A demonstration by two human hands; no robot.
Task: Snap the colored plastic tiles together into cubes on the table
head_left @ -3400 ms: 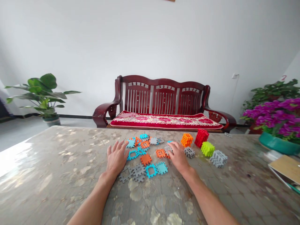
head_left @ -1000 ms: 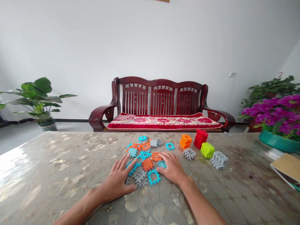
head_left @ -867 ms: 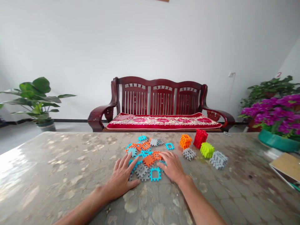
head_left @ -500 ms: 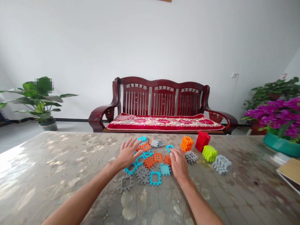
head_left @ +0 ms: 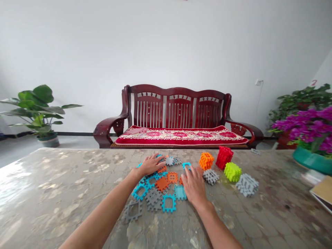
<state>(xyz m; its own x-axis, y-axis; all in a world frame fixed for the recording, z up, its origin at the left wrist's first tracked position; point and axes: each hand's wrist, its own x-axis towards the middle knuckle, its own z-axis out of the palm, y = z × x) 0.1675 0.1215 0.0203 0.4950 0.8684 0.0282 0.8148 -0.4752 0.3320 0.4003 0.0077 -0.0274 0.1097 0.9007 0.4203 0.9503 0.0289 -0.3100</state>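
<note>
Loose notched interlocking tiles lie spread in the middle of the table. My left hand is over the far left of the spread, fingers stretched out, partly covering orange and blue tiles. My right hand rests palm down at the right side, fingers apart, its tips close to a small blue frame tile and an orange tile mostly hidden under it. Left of it lie a teal tile, an orange window tile and a solid orange tile. Nearer me are a blue frame tile and grey tiles.
On the right stand stacks of tiles: orange, red, lime green and grey, plus a smaller grey one. Purple flowers in a teal pot are at the right edge. Behind the table is a wooden bench.
My left hand has moved right and slightly farther over the tiles. The fingers of my right hand have spread and flattened. The view has shifted slightly.
</note>
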